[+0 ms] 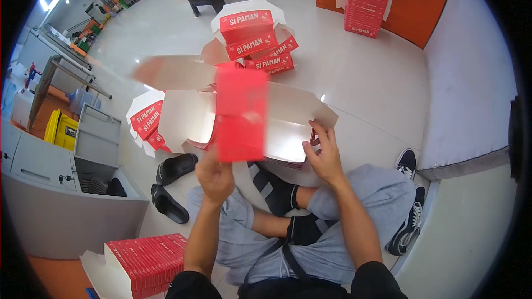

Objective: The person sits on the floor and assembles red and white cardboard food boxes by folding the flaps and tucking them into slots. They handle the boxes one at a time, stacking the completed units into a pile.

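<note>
My left hand [215, 180] is closed on the lower end of a red cardboard panel [241, 113], raised in front of me and smeared by motion. White-lined flaps spread on both sides behind it; whether they belong to the same box I cannot tell. Below and to the right lies a cardboard food box [285, 141], its pale inside facing up. At the right end of that box, my right hand [325, 158] grips the edge between thumb and fingers. The raised red panel hides part of what lies behind it.
Folded red boxes [255, 41] are piled on the floor ahead, with more boxes [147, 119] at left. Flat stacks stand lower left [149, 263] and far right [368, 3]. Black sandals [173, 188], sneakers [410, 210], a cabinet [44, 166] and a white wall [471, 77] flank me.
</note>
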The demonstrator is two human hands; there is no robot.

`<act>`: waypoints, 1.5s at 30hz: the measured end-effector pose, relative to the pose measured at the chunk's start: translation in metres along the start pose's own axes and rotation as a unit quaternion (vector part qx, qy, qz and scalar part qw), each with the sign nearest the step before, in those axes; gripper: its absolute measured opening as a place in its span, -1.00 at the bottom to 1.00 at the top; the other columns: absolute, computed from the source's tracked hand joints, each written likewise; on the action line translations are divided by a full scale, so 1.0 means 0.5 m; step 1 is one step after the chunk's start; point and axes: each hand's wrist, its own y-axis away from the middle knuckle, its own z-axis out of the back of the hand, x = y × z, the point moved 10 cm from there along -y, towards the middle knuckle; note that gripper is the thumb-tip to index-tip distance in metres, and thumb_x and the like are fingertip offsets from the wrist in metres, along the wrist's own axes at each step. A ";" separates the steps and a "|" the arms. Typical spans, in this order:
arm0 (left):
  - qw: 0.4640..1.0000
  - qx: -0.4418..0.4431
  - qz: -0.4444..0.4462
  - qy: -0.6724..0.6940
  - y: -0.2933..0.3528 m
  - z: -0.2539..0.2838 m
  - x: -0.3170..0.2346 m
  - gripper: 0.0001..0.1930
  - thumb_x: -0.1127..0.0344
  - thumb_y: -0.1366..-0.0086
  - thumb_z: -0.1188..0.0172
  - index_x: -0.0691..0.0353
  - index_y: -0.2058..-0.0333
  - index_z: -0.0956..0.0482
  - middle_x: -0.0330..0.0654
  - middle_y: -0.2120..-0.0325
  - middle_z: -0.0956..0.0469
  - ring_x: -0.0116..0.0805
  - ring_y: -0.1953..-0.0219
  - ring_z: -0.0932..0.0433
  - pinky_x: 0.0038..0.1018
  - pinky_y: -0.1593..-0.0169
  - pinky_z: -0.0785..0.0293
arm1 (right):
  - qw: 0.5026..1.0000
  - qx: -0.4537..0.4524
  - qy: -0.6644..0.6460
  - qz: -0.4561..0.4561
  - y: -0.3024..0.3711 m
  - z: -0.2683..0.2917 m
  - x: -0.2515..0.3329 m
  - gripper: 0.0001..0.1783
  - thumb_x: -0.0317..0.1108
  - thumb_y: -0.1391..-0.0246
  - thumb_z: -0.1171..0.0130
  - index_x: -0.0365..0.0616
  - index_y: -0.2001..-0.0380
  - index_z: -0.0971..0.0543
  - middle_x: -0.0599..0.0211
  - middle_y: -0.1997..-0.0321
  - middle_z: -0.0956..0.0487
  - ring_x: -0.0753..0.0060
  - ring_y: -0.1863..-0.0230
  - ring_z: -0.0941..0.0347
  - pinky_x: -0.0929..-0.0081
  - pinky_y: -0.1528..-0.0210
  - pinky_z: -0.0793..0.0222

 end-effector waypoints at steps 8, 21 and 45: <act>0.938 0.275 -0.160 -0.142 0.045 -0.163 -0.011 -0.75 0.58 -0.16 -0.26 0.17 0.19 -0.67 -0.15 0.26 -0.69 -0.13 0.19 -0.66 -0.27 0.06 -0.52 | 1.000 0.002 0.007 0.022 0.002 0.002 0.000 -0.40 -0.18 -0.21 -0.23 -0.08 -0.29 -0.43 -0.01 -0.13 -0.44 0.01 0.18 -0.63 0.24 0.19 -0.58; 0.830 0.453 -0.228 -0.232 0.076 -0.333 -0.074 -0.48 0.38 -0.20 -0.15 0.08 -0.18 -0.49 -0.24 0.34 -0.62 -0.24 0.27 -0.65 -0.28 0.11 -0.53 | 0.999 0.013 -0.018 0.023 0.004 -0.002 -0.023 -0.36 -0.20 -0.18 -0.23 -0.11 -0.31 -0.40 -0.03 -0.18 -0.42 -0.09 0.16 -0.61 0.20 0.17 -0.57; 0.775 0.503 -0.220 -0.314 0.066 -0.350 -0.062 -0.72 0.42 -0.15 -0.23 0.07 0.14 -0.45 -0.25 0.47 -0.67 -0.22 0.41 -0.70 -0.27 0.30 -0.46 | 0.993 -0.022 -0.109 0.030 0.002 -0.014 -0.052 -0.30 -0.49 -0.12 -0.19 -0.15 -0.37 -0.33 0.08 -0.15 -0.35 0.23 -0.03 -0.43 0.44 0.02 -0.49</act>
